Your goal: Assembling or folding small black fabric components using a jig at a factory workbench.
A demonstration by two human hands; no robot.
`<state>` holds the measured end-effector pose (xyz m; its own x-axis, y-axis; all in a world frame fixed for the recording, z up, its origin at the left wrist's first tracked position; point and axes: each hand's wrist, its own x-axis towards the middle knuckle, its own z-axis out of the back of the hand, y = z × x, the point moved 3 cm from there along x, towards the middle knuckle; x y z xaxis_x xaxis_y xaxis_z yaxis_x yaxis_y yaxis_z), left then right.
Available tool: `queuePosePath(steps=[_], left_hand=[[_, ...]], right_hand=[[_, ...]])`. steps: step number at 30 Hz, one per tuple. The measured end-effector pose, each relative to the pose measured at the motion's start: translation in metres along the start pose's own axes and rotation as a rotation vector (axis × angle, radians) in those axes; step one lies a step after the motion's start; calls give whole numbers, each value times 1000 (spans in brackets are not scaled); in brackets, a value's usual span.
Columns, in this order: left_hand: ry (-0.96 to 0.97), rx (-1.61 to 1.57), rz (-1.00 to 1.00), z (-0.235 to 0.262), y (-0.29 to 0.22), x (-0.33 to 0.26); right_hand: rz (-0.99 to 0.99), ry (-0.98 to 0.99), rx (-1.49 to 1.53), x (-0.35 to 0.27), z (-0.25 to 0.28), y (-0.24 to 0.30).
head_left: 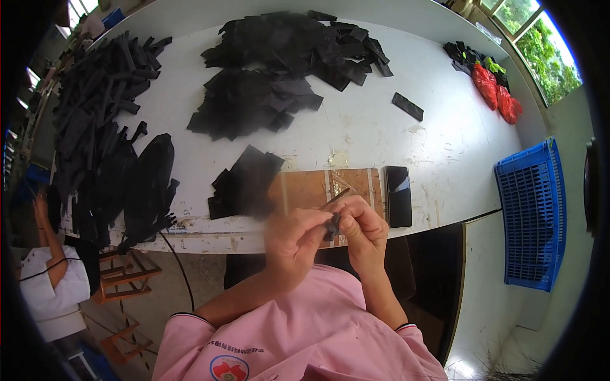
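A small dark piece [332, 227] is held up between the two hands, above the near edge of the desk [445, 159]; the fingers cover much of it, so its full shape is hard to make out. The left hand [292, 241] pinches it from the left, the right hand [362, 230] from the right, thumb foremost. A thin dark tool [337, 197] pokes out beyond the right hand's fingers, its other end hidden. Just past the hands lies a brown board [305, 187] with strips of tape, partly covered by them; a black phone [399, 197] sits at its right. To the left, a small pile of black pieces [244, 181] is hazy along its right side. Farther off, a larger black heap [267, 76] is blurred in places, its pieces overlapping. At the far left, a co-worker [54, 273] is cut off by the dark rim.
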<state>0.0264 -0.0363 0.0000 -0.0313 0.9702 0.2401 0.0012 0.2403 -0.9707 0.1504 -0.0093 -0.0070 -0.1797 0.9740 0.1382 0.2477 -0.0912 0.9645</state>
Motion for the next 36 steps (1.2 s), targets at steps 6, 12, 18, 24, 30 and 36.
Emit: queuePosePath(steps=[6, 12, 18, 24, 30, 36], left_hand=[[-154, 154, -265, -3, -25, 22], [-87, -365, 253, 3, -23, 42], [473, -1427, 683, -8, -40, 56], [125, -1298, 964, -5, 60, 40], [130, -1582, 894, -1, 53, 58], [0, -1303, 958, 1, 77, 44]], right_hand=[[88, -43, -257, 14, -5, 43], [177, -66, -689, 30, -2, 60], [-293, 159, 28, 41, 4, 50], [-635, 56, 274, 33, 30, -40], [-437, 106, 143, 52, 19, -20], [-579, 120, 280, 38, 31, -48]])
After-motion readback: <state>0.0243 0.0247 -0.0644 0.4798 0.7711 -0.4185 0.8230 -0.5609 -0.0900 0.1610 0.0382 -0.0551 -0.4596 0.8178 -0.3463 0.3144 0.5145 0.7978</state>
